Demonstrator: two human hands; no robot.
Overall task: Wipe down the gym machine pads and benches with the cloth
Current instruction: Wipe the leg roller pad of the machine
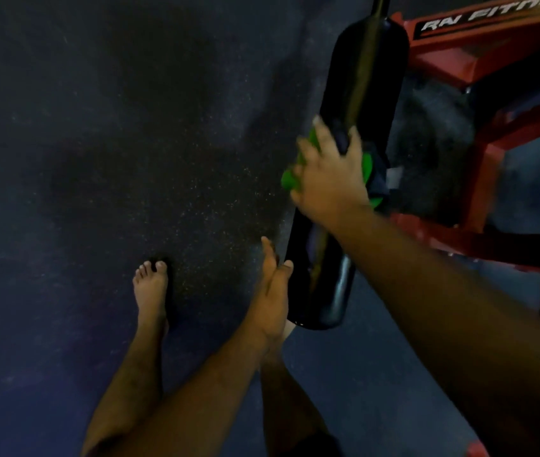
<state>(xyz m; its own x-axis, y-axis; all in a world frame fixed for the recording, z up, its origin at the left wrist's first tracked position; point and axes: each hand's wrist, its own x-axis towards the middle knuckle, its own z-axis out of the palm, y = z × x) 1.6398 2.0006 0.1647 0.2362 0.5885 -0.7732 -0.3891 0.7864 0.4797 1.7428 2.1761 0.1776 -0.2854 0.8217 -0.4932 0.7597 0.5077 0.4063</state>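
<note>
Right hand (331, 179) wraps green cloth (290, 181) around mid-length of black roller pad (365, 77), fingers curled over it. Left hand (273, 291), fingers straight, steadies pad's lower end. Best to keep firm wrap, slide full length toward red frame (492, 70).

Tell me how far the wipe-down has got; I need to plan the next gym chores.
Done: nothing shows as finished; no wiped area stands out on the dark pad. In hand: the right hand presses the green cloth on the middle of the black roller pad, while the left hand rests straight-fingered beside its lower end. Left: the pad's ends; the red machine frame shows no other pads or benches.
</note>
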